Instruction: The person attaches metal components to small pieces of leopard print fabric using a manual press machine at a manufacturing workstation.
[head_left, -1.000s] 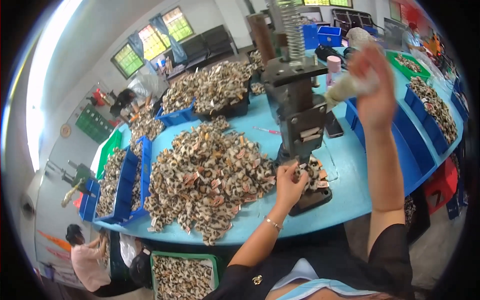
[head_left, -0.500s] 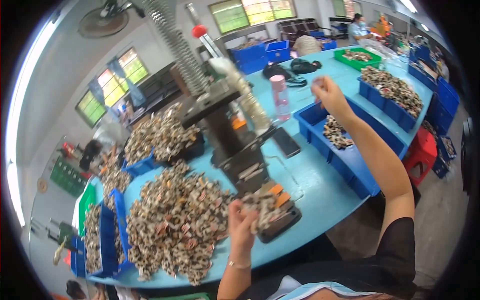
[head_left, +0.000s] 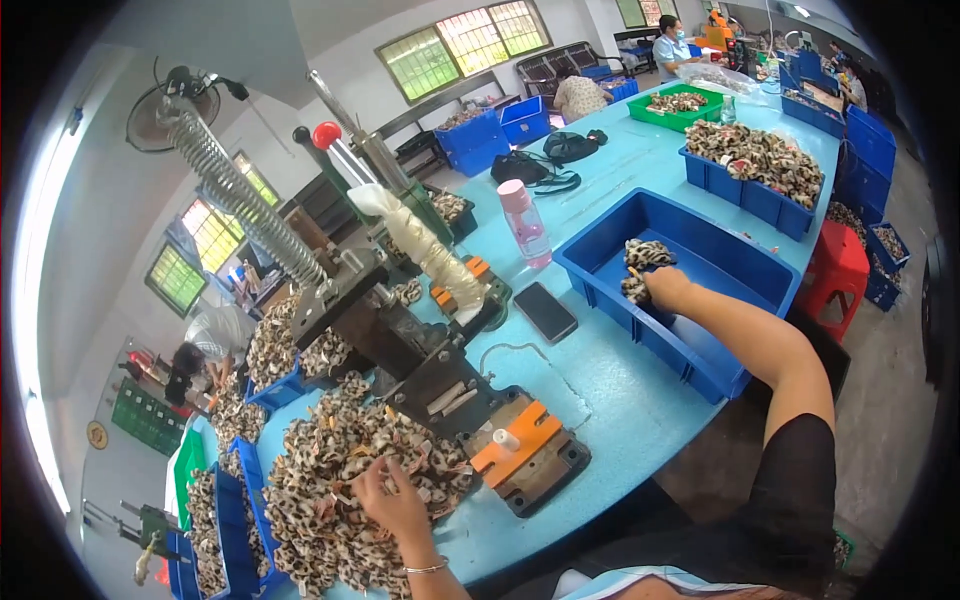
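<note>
- Left hand pinches a leopard-print piece from the heap beside the press; its axis is unclear.
- Right hand, grip closed on leopard-print pieces, reaches into the blue bin right of the press.
- Turquoise bench, workshop hall.

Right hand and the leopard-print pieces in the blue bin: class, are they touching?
Touching. The head view shows the right hand inside the blue bin, fingers lying against the leopard-print pieces, no gap visible.

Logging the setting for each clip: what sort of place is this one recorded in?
Most likely a small factory workshop for hand assembly. A hand-lever press stands on a long blue worktable, heaps of leopard-print fabric pieces lie beside it, and blue bins of the same pieces line the table.
</note>
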